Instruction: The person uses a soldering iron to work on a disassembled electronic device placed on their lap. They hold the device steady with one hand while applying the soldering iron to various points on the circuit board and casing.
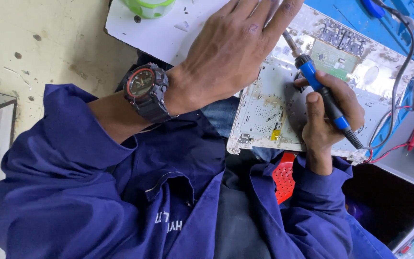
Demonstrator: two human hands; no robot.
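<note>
A: Item one, the thing being worked?

B: White laptop shell (283,120), inner side up, lying partly on the person's lap and partly against the table (360,14). A small green circuit board (334,60) sits in its upper part.

A: Tool?

B: Soldering iron (322,93), blue grip, black cord end. The right hand (331,120) is closed round it like a pen, tip angled up toward the left hand's fingers (the exact contact spot is hidden).

A: Left hand?

B: Left hand (231,52) lies flat and spread on the shell's upper edge, gripping nothing, bracing the shell. A black watch with red ring (144,88) is on that wrist.

A: Step in hand, as judged?

B: Heat work on the shell near the board. The next move seems to call for a steady tip and a shell that does not slide.

A: Packages, labels, signs?

B: No packages or signs. Pale lettering on the dark blue jacket (120,192), lower centre. Yellow tab (276,135) on the shell's lower part. Green-rimmed round container (148,7) at top on a white board (168,29). Red perforated piece (284,177) below the shell. Red wires (408,139) at right.
</note>
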